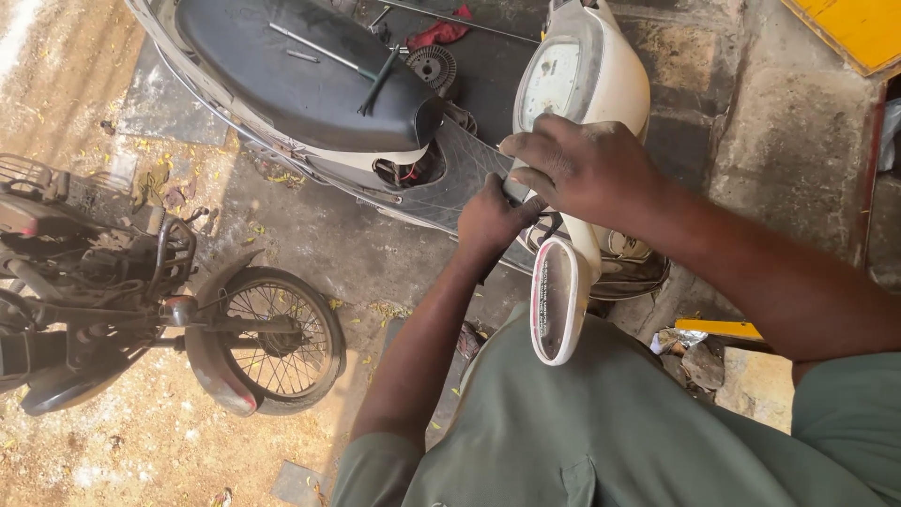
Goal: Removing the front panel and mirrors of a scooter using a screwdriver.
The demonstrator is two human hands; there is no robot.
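Observation:
A white scooter (601, 84) with a black seat (300, 70) stands under me, seen from above. My right hand (582, 169) rests fingers-down on the scooter's white handlebar cover, just below the speedometer (551, 83). My left hand (488, 225) is closed around the handlebar area beside it, near the stem of the white-rimmed side mirror (556, 300). What exactly the left fingers grip is hidden. Long metal tools (314, 47) lie on the seat.
A motorcycle with a spoked front wheel (277, 338) stands at the left on dusty concrete. A red rag (441, 30) and a round metal part (432, 66) lie beyond the seat. A yellow board (859, 28) is at the top right.

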